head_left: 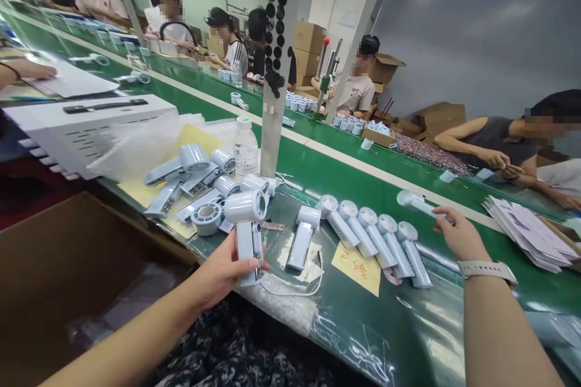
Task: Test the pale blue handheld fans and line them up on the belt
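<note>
My left hand (224, 272) is closed round the handle of a white handheld fan (247, 224), held upright at the near edge of the green bench. My right hand (458, 233), with a pale watch on the wrist, reaches out over the belt and grips the handle of another white fan (415, 202) lying there. Between my hands a row of several finished fans (376, 239) lies side by side, with one more fan (303, 236) apart to their left and a yellow handwritten note (356, 269) below them.
A pile of fan parts (195, 184) and a water bottle (246, 148) sit at the left by a metal post (272, 103). An open cardboard box (68, 272) is below left. Paper stacks (529, 233) lie right. Several people work across the green conveyor (345, 175).
</note>
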Action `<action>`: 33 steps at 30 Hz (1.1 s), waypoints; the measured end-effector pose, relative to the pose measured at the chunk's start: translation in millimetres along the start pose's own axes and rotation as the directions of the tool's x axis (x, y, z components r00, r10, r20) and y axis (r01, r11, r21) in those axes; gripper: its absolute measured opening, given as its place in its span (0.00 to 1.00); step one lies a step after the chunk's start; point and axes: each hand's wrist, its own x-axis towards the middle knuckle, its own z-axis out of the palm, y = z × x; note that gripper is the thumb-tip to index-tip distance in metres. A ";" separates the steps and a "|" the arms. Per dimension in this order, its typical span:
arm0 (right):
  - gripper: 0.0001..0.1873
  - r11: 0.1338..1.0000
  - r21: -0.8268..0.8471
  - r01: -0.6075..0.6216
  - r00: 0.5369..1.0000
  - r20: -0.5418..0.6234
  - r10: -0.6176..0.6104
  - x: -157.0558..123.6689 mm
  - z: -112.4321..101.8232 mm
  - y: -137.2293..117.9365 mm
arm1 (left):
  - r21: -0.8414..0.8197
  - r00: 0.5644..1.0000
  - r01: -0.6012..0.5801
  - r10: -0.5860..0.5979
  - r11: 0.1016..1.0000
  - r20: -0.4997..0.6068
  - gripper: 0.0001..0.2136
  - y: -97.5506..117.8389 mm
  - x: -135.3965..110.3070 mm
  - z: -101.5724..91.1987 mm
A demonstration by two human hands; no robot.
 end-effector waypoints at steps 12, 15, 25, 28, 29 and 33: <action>0.13 0.757 0.550 0.353 0.828 0.194 -0.527 -216.3 82.4 -166.8 | -0.441 0.998 0.059 -0.041 0.896 0.050 0.27 -2.3 3.2 60.7; 0.12 0.930 0.318 0.184 0.835 0.449 -0.319 -196.6 93.9 -166.1 | -0.460 0.998 -0.048 0.020 0.887 -0.066 0.26 4.8 0.8 43.4; 0.05 0.898 0.434 -0.080 0.697 0.668 -0.261 -215.9 104.3 -168.1 | -0.389 0.966 -0.152 0.219 0.909 0.136 0.28 31.2 -9.4 42.3; 0.14 0.633 0.654 -0.415 0.576 0.727 -0.374 -237.7 93.6 -175.6 | -0.401 0.960 -0.205 0.263 0.893 0.097 0.29 36.8 -9.4 52.5; 0.15 0.569 0.673 -0.472 0.577 0.724 -0.378 -241.8 91.5 -180.1 | -0.400 0.960 -0.219 0.270 0.890 0.076 0.29 37.9 -8.9 56.5; 0.12 0.537 0.745 -0.396 0.690 0.627 -0.362 -249.3 90.8 -199.1 | -0.392 0.964 -0.234 0.265 0.890 0.025 0.30 38.6 -7.3 68.5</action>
